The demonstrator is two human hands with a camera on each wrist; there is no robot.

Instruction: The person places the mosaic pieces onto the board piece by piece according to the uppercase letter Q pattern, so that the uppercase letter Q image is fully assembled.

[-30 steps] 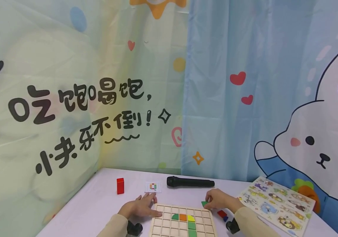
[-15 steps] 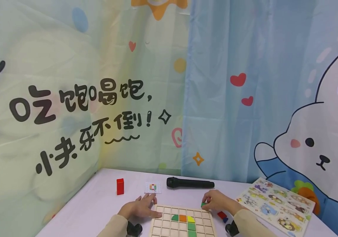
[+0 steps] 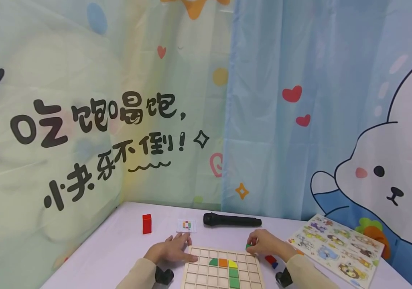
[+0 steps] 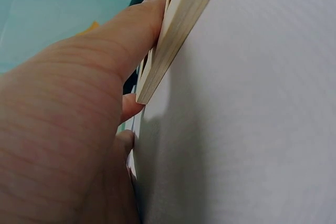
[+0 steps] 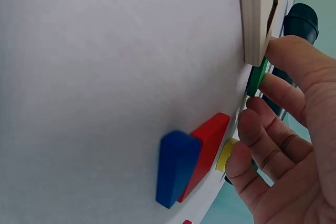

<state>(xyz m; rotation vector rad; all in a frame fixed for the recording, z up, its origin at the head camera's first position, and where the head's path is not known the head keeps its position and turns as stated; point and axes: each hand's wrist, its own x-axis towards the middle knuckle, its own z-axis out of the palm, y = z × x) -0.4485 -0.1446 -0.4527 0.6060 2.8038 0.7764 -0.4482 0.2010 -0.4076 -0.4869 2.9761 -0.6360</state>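
Observation:
A wooden grid board [image 3: 202,269] lies at the near edge of the table, with green, orange and yellow blocks in some cells. My left hand [image 3: 172,248] rests at its far left corner. In the left wrist view the thumb [image 4: 142,17] lies straight over the board's rim [image 4: 176,32], with other fingers beside the corner. Near the far right corner, my right hand [image 3: 265,242] pinches a small green block [image 5: 256,78], mostly hidden by fingers. The thumb touches the board's edge in the right wrist view. Below that hand lie a red block [image 5: 207,148] and a blue block [image 5: 178,166].
A small pattern card [image 3: 186,226] lies beyond the board, beside a black microphone [image 3: 232,220]. An upright red block [image 3: 147,224] stands at the left. An animal picture board [image 3: 337,249] is at the right. In the right wrist view, a yellow block [image 5: 226,154] shows behind the fingers.
The green block has turned slightly in my right fingers and is more covered by them. My left hand stays on the board's corner. The head view has shifted slightly.

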